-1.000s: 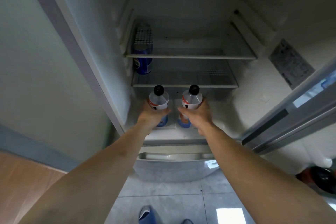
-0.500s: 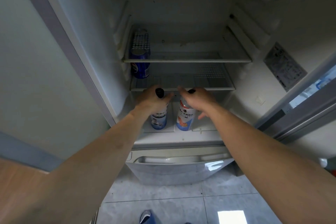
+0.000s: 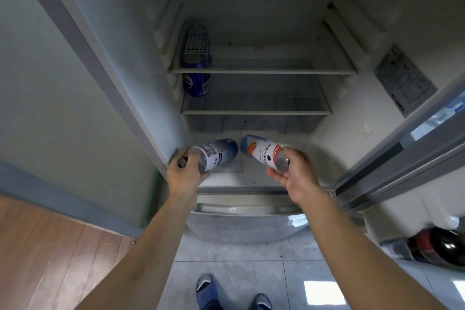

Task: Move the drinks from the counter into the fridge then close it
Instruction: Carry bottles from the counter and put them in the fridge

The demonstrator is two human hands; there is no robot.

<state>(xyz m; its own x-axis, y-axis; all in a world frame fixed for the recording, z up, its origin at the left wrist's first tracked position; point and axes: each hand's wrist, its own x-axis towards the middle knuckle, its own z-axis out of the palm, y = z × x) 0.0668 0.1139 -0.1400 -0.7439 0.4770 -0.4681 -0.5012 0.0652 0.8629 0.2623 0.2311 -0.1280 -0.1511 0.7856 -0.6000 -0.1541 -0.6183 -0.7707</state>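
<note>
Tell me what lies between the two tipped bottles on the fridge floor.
Nothing: in the head view, only bare white fridge floor separates the left bottle from the right bottle.

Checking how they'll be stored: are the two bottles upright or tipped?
Tipped. Left bottle and right bottle lie nearly flat, bases pointing into the fridge, caps toward the hands.

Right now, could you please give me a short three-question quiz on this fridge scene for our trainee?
1. True or false: the fridge door is shut.
2. The two bottles are: A upright on a shelf, B tipped over with bases pointing into the fridge, C on the floor.
3. What stands at the left of the middle shelf?

Key: 1 false. 2 B: left hand grips the left bottle, right hand the right bottle. 3 a blue can.
</note>
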